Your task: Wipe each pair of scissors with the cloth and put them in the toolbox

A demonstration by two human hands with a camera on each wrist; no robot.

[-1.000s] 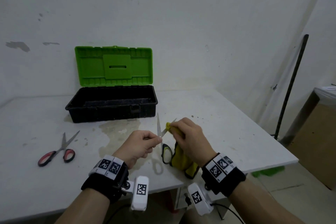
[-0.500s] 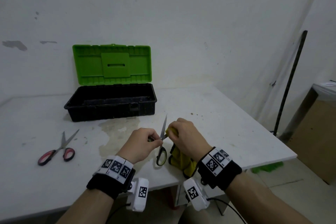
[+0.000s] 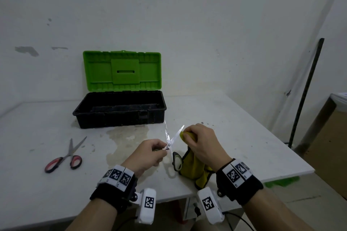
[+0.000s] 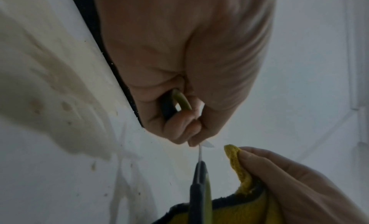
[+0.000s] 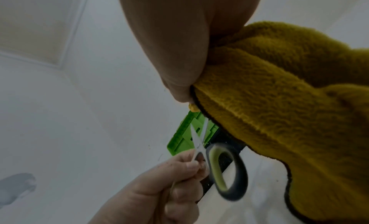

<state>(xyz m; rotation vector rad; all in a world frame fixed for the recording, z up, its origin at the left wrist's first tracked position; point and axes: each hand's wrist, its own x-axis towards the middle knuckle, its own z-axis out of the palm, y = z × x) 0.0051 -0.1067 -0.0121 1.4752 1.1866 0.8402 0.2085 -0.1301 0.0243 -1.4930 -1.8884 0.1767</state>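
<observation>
My left hand (image 3: 150, 153) grips the yellow-green and black scissors (image 3: 171, 143) by one handle loop and near the pivot, blades spread and pointing up. The other loop (image 5: 227, 172) hangs free below. My right hand (image 3: 199, 140) pinches the yellow cloth (image 3: 193, 167) just right of the right blade; in the left wrist view the cloth's tip (image 4: 232, 151) stands a little apart from the blade. The cloth's lower part rests on the table. A red-handled pair of scissors (image 3: 64, 155) lies on the table at the left. The open toolbox (image 3: 120, 109), black with a green lid (image 3: 122, 71), stands behind.
The white table (image 3: 244, 137) has a stained patch (image 3: 124, 137) in front of the toolbox. Its front edge lies just under my wrists. A dark pole (image 3: 306, 92) leans against the wall at the right, beside a brown box (image 3: 330, 137).
The scissor blades were together half a second ago and now stand spread apart. My right hand with the cloth has shifted to the right blade's outer side.
</observation>
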